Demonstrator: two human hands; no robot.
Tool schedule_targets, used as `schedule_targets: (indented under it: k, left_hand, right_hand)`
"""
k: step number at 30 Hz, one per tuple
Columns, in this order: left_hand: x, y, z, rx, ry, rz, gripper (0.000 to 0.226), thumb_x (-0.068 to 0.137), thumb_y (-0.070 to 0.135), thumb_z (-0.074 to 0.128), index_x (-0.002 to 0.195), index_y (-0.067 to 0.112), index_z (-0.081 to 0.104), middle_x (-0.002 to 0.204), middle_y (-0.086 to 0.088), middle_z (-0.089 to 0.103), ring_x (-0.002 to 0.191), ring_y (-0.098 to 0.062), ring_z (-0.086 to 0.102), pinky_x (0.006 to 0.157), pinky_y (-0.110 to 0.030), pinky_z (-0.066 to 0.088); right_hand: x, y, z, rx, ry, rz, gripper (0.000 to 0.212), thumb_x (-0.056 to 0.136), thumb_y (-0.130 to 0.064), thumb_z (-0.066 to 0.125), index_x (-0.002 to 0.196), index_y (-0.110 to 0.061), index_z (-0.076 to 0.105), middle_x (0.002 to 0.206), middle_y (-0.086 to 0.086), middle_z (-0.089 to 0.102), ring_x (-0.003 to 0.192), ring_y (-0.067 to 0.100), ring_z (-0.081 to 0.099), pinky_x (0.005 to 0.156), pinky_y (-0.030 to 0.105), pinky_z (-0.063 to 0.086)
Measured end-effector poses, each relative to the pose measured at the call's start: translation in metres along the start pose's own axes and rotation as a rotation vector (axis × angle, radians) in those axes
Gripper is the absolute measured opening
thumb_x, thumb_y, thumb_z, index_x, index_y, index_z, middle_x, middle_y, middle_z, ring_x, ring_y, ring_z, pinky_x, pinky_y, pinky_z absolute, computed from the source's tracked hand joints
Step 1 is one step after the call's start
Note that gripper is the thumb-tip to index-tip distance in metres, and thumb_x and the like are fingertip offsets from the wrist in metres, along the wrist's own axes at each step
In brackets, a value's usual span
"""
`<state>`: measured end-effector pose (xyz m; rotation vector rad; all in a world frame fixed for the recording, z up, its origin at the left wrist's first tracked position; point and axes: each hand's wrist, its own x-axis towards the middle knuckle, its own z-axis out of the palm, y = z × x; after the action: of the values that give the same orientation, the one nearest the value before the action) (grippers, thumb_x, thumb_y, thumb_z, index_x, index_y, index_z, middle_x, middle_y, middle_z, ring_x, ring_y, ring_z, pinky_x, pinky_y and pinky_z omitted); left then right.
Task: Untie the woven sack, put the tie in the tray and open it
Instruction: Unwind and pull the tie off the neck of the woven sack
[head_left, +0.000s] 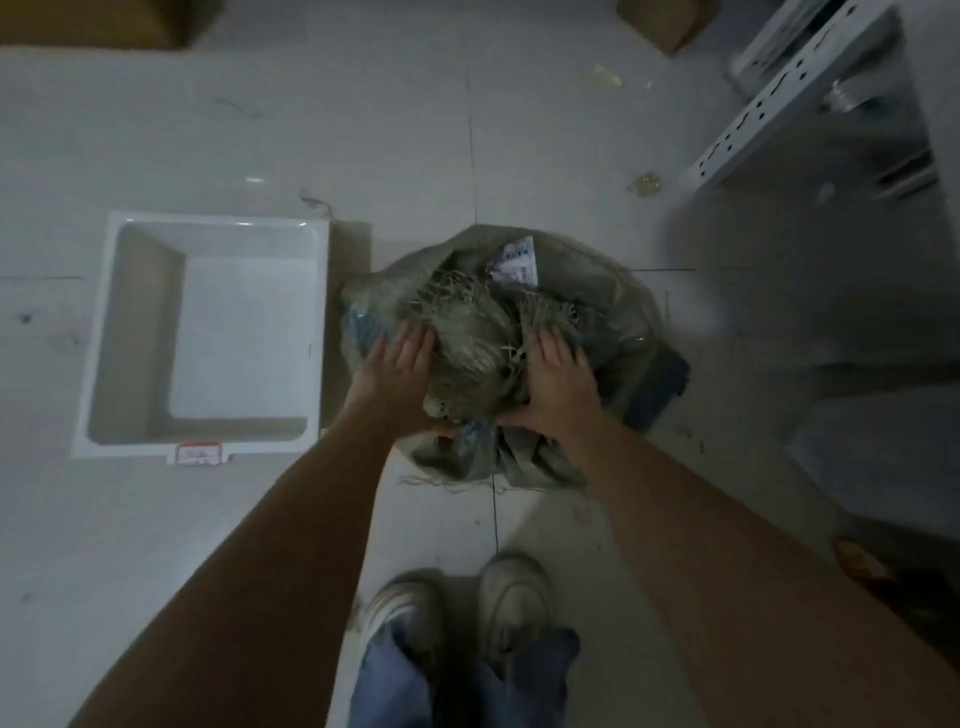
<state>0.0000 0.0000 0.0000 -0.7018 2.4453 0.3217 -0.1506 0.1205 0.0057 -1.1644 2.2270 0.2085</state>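
Woven sack (597, 332), grey-green and bulging, sits on the tiled floor (519, 130) just ahead of the person's shoes (457, 618), with the white plastic tray (98, 332) just to the sack's left and a perforated metal rack (789, 93) well beyond it to the right. A white shipping label (517, 262) lies on the sack's far top. The gathered, frayed mouth (478, 332) of the sack bunches up in the middle, and both hands rest on it: the left hand (402, 364) lies with fingers spread against the left of the bunch, the right hand (556, 379) with fingers spread and curled over its right side. Neither hand pinches anything I can make out, and the tie itself may be buried among the loose strands; the dim, soft picture does not let me pick it out. The tray holds nothing visible, so the untying looks not yet done.

The risk from here is pulling on frayed weave instead of the tie, which would tighten the knot or tear threads loose. A hard tug could also tip the rounded sack toward the tray, and a short tie dropped on the floor would be hard to find among the loose strands at the sack's near edge
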Motion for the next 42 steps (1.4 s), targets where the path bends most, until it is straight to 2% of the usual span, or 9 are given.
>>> schedule_targets:
  k: [8, 11, 13, 15, 25, 32, 35, 38, 42]
  left_hand:
    - [0.048, 0.003, 0.027, 0.034, 0.081, 0.075, 0.119, 0.066, 0.079, 0.05, 0.151, 0.012, 0.0, 0.161, -0.01, 0.002, 0.149, -0.025, -0.004, 0.122, -0.042, -0.003]
    - [0.047, 0.004, 0.026, -0.092, 0.128, 0.079, 0.093, 0.078, 0.067, 0.048, 0.151, 0.02, 0.013, 0.161, -0.01, 0.007, 0.149, -0.026, -0.001, 0.122, -0.043, -0.001]
    - [0.038, 0.006, 0.026, -0.179, 0.13, 0.057, 0.082, 0.083, 0.058, 0.05, 0.15, 0.021, 0.019, 0.161, -0.01, 0.008, 0.149, -0.026, 0.002, 0.122, -0.041, 0.002]
    - [0.03, 0.008, 0.022, -0.257, 0.167, 0.029, 0.084, 0.083, 0.053, 0.055, 0.15, 0.02, 0.018, 0.16, -0.01, 0.01, 0.148, -0.027, 0.008, 0.12, -0.04, 0.008]
    - [-0.035, 0.024, -0.029, -0.468, 0.16, -0.057, 0.132, 0.061, 0.058, 0.074, 0.15, 0.012, -0.011, 0.16, -0.011, 0.007, 0.147, -0.028, 0.015, 0.118, -0.044, 0.017]
    - [-0.083, 0.043, -0.077, -0.62, 0.282, -0.203, 0.136, 0.061, 0.052, 0.078, 0.148, 0.005, -0.017, 0.159, -0.017, 0.006, 0.145, -0.034, 0.018, 0.117, -0.045, 0.024]
    - [-0.105, 0.053, -0.092, -0.654, 0.384, -0.275, 0.133, 0.064, 0.056, 0.074, 0.147, 0.003, -0.016, 0.16, -0.017, 0.004, 0.146, -0.033, 0.017, 0.116, -0.045, 0.023]
    - [-0.125, 0.062, -0.105, -0.794, 0.379, -0.273, 0.135, 0.06, 0.063, 0.072, 0.148, 0.006, -0.013, 0.159, -0.015, 0.006, 0.147, -0.031, 0.014, 0.119, -0.043, 0.02]
    - [-0.144, 0.07, -0.12, -0.958, 0.46, -0.275, 0.147, 0.028, 0.088, 0.059, 0.148, 0.014, 0.016, 0.151, -0.012, 0.034, 0.139, -0.029, 0.033, 0.114, -0.045, 0.032]
  right_hand:
    - [0.05, 0.012, 0.024, -0.125, 0.085, -0.232, 0.124, 0.062, -0.073, 0.064, 0.151, -0.008, 0.007, 0.16, 0.01, 0.012, 0.149, 0.021, 0.008, 0.122, 0.041, -0.003]
    - [0.049, 0.011, 0.034, 0.08, 0.146, -0.249, 0.092, 0.069, -0.06, 0.067, 0.144, -0.018, 0.036, 0.149, 0.008, 0.042, 0.139, 0.024, 0.035, 0.119, 0.041, 0.02]
    - [0.042, 0.009, 0.036, 0.191, 0.178, -0.267, 0.055, 0.075, -0.047, 0.067, 0.122, -0.017, 0.062, 0.122, 0.011, 0.066, 0.115, 0.028, 0.059, 0.1, 0.041, 0.046]
    - [0.031, 0.006, 0.028, 0.241, 0.187, -0.212, 0.036, 0.08, -0.036, 0.065, 0.106, -0.011, 0.07, 0.105, 0.014, 0.072, 0.098, 0.031, 0.066, 0.084, 0.041, 0.054]
    - [-0.035, -0.008, -0.034, 0.327, 0.294, -0.197, 0.021, 0.082, -0.014, 0.059, 0.085, 0.005, 0.068, 0.089, 0.023, 0.07, 0.085, 0.036, 0.065, 0.075, 0.044, 0.055]
    - [-0.09, -0.026, -0.099, 0.324, 0.411, -0.196, 0.016, 0.082, -0.004, 0.053, 0.085, 0.006, 0.065, 0.087, 0.024, 0.069, 0.086, 0.032, 0.065, 0.072, 0.036, 0.051]
    - [-0.114, -0.035, -0.122, 0.372, 0.419, -0.182, 0.016, 0.082, -0.001, 0.052, 0.089, 0.0, 0.066, 0.087, 0.023, 0.067, 0.086, 0.03, 0.062, 0.067, 0.03, 0.043]
    - [-0.134, -0.044, -0.142, 0.457, 0.453, -0.217, 0.018, 0.084, -0.002, 0.053, 0.093, 0.005, 0.067, 0.095, 0.02, 0.07, 0.097, 0.034, 0.064, 0.08, 0.034, 0.049]
    - [-0.166, -0.054, -0.168, 0.525, 0.462, -0.194, 0.017, 0.088, -0.001, 0.049, 0.094, 0.005, 0.064, 0.084, 0.009, 0.051, 0.1, 0.036, 0.059, 0.085, 0.035, 0.044]
